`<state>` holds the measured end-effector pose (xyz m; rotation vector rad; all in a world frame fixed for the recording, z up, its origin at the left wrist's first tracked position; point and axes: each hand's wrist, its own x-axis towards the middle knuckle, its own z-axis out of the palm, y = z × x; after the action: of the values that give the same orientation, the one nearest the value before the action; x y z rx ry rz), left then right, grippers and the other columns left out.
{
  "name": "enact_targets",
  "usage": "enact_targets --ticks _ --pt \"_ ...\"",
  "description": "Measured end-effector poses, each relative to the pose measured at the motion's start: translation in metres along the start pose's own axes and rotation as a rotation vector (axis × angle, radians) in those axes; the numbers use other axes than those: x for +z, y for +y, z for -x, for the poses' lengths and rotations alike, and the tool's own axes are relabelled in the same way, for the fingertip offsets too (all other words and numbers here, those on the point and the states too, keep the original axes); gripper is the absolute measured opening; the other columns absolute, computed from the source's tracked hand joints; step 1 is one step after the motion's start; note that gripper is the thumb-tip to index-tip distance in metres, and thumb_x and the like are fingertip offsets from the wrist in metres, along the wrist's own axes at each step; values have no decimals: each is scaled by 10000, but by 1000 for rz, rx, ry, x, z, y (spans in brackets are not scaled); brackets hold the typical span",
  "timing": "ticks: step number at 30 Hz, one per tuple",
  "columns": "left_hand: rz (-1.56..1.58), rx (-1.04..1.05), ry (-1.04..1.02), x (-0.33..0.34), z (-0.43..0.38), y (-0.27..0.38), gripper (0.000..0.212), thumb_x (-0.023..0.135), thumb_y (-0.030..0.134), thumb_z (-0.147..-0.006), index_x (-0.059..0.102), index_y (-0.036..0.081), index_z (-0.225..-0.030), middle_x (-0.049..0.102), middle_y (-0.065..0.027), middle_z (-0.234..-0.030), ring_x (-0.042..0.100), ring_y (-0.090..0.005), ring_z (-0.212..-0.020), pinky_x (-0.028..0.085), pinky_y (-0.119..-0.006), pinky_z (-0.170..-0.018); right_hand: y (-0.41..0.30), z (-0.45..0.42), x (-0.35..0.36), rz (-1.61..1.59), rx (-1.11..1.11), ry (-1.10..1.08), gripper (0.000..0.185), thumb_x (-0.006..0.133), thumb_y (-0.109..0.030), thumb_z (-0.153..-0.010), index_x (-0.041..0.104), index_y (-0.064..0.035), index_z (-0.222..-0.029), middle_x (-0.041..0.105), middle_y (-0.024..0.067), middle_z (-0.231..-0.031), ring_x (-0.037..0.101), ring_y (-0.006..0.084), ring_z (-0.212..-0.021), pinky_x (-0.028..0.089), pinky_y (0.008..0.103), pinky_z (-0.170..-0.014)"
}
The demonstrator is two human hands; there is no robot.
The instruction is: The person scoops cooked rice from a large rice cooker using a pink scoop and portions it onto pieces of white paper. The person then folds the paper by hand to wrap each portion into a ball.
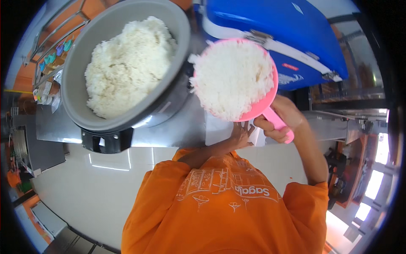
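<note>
My right hand (pixel 280 119) grips the handle of a pink plastic dipper (pixel 253 111). White cooked rice (pixel 233 79) is heaped in the dipper, with some grains hanging over its left rim. My left hand (pixel 242 135) is below the dipper, fingers apart, at white sheets (pixel 219 130) on the metal counter's front edge. The dipper hides part of the sheets and the fingertips. To the left stands a large rice cooker (pixel 74 104) with a grey inner wall and a black side handle. A big mound of cooked rice (pixel 130 68) sits inside it.
A blue cooler box (pixel 285 28) with a white rim and metal latches stands behind the dipper. The stainless steel counter (pixel 171 133) runs beneath the cooker. At left are a metal rack (pixel 60 31) and plastic bags (pixel 55 100). Pale floor tiles (pixel 85 184) lie below.
</note>
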<state>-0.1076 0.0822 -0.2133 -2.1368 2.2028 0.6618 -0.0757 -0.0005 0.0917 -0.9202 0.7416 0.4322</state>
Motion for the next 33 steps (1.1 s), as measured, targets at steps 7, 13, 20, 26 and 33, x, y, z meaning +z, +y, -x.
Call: enact_targets --ticks 7,13,20,26,33 --pt "-117 -45 232 36 -12 37 537 511 501 -819 480 259 -1297 231 -201 -1430 165 -514 -1299 116 -781 -912 127 -12 -113 -136 -136 217 269 345 -328 -971 423 -153 -1160 344 15 -511 267 71 -295 225 221 -235" --pt "26 -14 207 33 0 58 404 498 395 -856 523 277 -1241 233 -187 -1429 180 -496 -1300 135 -781 -909 199 -50 -183 -271 -186 229 459 407 -437 -942 411 -88 -1241 394 9 -510 288 87 -323 244 243 -295" --pt "-8 46 428 60 -3 70 363 498 406 -865 545 290 -1206 337 -127 -1362 186 -450 -1317 159 -744 -951 218 -59 -196 -193 -216 171 454 394 -404 -956 368 -92 -1285 401 19 -517 278 100 -319 245 247 -295" --pt "24 113 564 63 -8 64 293 504 302 -872 601 232 -1140 448 -80 -1267 354 -301 -1279 236 -635 -1017 229 -67 -205 93 -316 156 357 397 -396 -955 429 -75 -1110 457 56 -518 431 176 -338 328 283 -316" --pt "-31 277 613 71 4 71 257 570 163 -761 626 99 -1003 590 -33 -1028 564 -191 -1016 409 -380 -964 258 -95 -199 1448 -548 619 289 456 -353 -914 415 -102 -1050 619 158 -674 628 363 -629 483 465 -538"
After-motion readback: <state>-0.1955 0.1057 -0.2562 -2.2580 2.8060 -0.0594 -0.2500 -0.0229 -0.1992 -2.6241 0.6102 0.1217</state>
